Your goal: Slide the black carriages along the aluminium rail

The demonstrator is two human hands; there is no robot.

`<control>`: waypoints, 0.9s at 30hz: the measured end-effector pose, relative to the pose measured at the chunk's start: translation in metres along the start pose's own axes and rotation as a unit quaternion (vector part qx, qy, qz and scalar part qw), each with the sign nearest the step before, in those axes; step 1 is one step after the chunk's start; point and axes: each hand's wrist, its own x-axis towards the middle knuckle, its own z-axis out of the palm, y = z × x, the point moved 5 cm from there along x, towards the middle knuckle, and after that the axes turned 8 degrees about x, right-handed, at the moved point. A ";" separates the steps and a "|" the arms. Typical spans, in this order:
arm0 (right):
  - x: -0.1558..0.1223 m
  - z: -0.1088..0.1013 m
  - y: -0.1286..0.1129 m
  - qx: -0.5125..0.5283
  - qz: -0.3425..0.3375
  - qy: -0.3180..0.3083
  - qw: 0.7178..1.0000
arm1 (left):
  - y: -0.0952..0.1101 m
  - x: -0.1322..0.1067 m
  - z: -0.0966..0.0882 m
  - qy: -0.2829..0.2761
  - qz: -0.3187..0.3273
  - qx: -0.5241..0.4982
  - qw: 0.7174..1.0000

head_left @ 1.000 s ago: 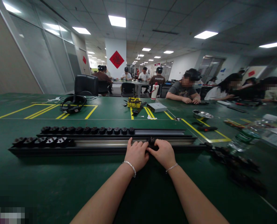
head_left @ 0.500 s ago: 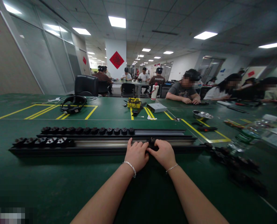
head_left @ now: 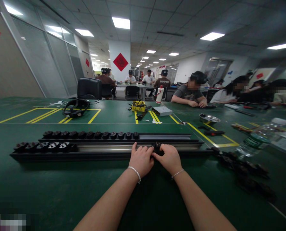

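Note:
Two long black rails lie across the green table. The near rail carries several black socket modules at its left end. The far rail carries a longer row of black modules. My left hand rests on the near rail, fingers curled over its edge. My right hand sits beside it, fingers closed on a small black module seated on the rail. Both hands touch each other at the thumbs.
Loose black modules lie at the right, near a lying plastic bottle. Farther back are a headset, a yellow device, a grey box and a metal bowl. Several people sit at tables behind.

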 end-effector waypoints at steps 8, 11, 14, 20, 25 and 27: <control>-0.001 0.002 0.001 -0.001 0.002 -0.005 1.000 | -0.001 0.000 0.001 -0.002 -0.003 0.003 1.000; -0.001 0.001 0.000 -0.001 0.001 -0.003 1.000 | -0.001 0.000 0.001 0.002 -0.002 0.005 1.000; 0.000 0.000 -0.001 -0.001 0.002 0.000 1.000 | 0.000 0.000 0.000 0.000 -0.001 0.005 1.000; 0.001 -0.003 0.002 0.015 0.000 -0.022 1.000 | 0.000 0.000 -0.001 0.003 -0.004 -0.002 1.000; -0.001 -0.006 0.009 0.026 0.004 -0.045 0.999 | 0.002 0.000 -0.002 -0.009 -0.006 -0.001 1.000; -0.002 -0.005 0.011 0.036 0.002 -0.049 0.998 | 0.002 0.000 -0.002 -0.016 -0.009 0.000 1.000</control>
